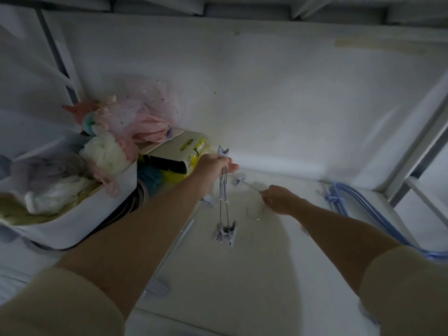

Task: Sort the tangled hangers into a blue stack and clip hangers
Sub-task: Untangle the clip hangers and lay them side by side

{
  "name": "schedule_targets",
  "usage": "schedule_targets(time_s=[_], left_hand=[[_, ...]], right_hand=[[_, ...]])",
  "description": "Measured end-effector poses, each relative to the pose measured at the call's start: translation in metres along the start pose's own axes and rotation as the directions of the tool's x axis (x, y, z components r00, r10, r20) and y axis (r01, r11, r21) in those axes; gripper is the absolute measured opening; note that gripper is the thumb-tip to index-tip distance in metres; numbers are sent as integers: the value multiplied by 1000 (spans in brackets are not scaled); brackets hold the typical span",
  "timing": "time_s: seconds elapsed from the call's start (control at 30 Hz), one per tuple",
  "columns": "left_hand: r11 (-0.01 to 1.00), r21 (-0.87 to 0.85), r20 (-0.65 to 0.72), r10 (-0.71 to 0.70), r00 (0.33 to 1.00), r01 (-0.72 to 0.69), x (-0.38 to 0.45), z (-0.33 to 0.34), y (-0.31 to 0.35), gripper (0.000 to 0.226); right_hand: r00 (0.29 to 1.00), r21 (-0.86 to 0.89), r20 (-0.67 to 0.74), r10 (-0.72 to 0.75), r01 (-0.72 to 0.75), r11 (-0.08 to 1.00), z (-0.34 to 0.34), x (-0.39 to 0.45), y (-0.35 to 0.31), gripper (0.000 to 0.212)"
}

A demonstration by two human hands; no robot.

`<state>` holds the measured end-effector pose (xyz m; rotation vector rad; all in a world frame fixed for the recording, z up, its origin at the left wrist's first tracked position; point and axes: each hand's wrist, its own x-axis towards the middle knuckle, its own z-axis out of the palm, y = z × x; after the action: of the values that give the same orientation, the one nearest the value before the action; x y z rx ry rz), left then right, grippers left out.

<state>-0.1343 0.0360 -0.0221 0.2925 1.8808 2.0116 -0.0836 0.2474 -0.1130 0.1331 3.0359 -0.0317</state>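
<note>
My left hand grips a bunch of metal clip hangers that hang down from it, with pale clips at top and bottom. My right hand pinches the thin metal bar of another clip hanger lying on the white shelf, its clip just right of my left hand. More clip hangers lie on the shelf beneath my left forearm, partly hidden. A stack of blue hangers lies along the shelf's right edge.
A white basket full of pale clothes stands at the left. Behind it sit pink tulle fabric and a white box. White fabric walls and a metal frame close in the shelf.
</note>
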Motion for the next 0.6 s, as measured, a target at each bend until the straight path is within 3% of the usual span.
schedule_targets(time_s=[0.17, 0.27, 0.37, 0.47, 0.6], left_hand=[[1000, 7, -105, 9, 994, -9, 7, -3, 2, 18], [999, 45, -114, 6, 994, 0, 9, -7, 5, 22], [999, 38, -145, 15, 989, -10, 9, -13, 7, 24], [998, -52, -126, 17, 992, -24, 5, -17, 12, 25], [989, -150, -102, -6, 995, -10, -5, -29, 23, 22]], right_hand=[[963, 314, -211, 165, -93, 945, -29, -13, 6, 14], [917, 649, -264, 298, -59, 759, -51, -21, -6, 11], [906, 834, -262, 333, 40, 550, -64, -26, -39, 9], [924, 948, -176, 339, 67, 310, -66, -26, -80, 8], [931, 982, -110, 348, 49, 180, -58, -25, -128, 9]])
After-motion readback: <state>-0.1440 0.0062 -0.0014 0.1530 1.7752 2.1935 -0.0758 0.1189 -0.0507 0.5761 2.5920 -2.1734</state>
